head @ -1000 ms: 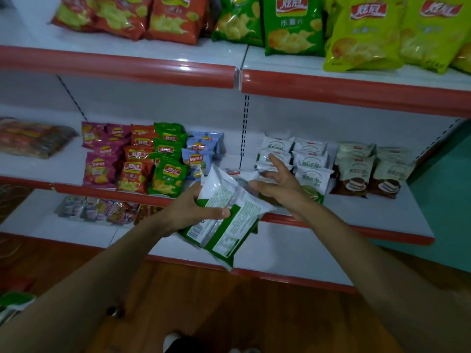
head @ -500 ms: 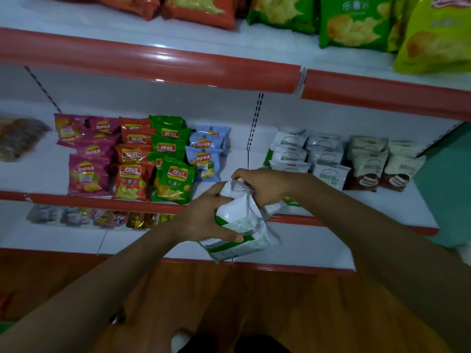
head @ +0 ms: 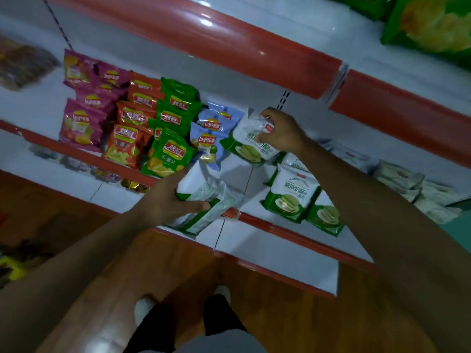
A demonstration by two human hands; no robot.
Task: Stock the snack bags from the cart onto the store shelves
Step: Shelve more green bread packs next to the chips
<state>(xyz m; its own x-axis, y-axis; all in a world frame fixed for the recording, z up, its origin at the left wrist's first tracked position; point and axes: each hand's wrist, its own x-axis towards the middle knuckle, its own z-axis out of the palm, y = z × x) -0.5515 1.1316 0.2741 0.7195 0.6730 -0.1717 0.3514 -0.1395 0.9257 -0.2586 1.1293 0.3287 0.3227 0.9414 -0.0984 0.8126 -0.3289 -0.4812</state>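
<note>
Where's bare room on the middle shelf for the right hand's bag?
Middle shelf: bare strip between the blue Lay's bags and the stocked biscuit bags, in front of the biscuit bag in the right hand. Also bare left of the pink Lay's bags. Chip rows are packed.

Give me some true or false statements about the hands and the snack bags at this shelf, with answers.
1. The right hand has its grip on the top of a white-and-green foil snack bag. True.
2. The left hand is empty. False: it holds a second white-and-green bag, printed back facing up.
3. The blue foil chip bags lie between the green foil chip bags and the bag in the right hand. True.
4. The pink foil chip bags lie on the wooden floor. False: they are on the white middle shelf.
</note>
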